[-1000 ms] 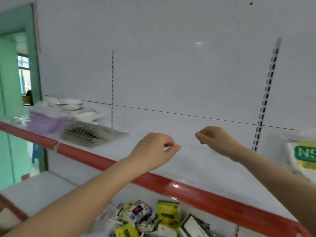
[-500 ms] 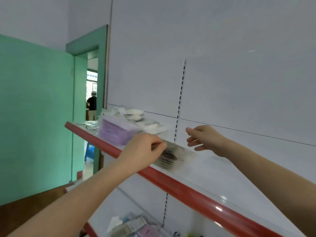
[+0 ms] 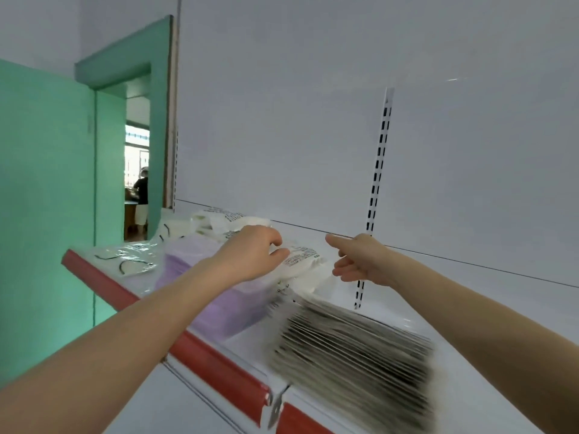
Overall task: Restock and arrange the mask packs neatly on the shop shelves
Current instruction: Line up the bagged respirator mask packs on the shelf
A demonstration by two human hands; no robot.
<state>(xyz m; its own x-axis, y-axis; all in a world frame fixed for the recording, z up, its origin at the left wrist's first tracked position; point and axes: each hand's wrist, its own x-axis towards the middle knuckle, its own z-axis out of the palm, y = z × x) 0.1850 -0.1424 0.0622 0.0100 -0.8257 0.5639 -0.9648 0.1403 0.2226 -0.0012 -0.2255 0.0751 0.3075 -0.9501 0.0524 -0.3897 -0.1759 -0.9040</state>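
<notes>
My left hand pinches the crinkly white plastic mask pack, probably to pull it straight; my right hand, fingers loose and empty, hovers beside, ready to steady it.

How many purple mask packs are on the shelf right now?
1. The purple pack lies by the shelf's red front edge, between the clear packs and the grey stack. Others may be hidden beneath the white packs.

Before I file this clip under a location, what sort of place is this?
Most likely a small shop: a white shelf with a red front strip, a slotted upright on the back wall, and mask packs lying on the shelf.
</notes>
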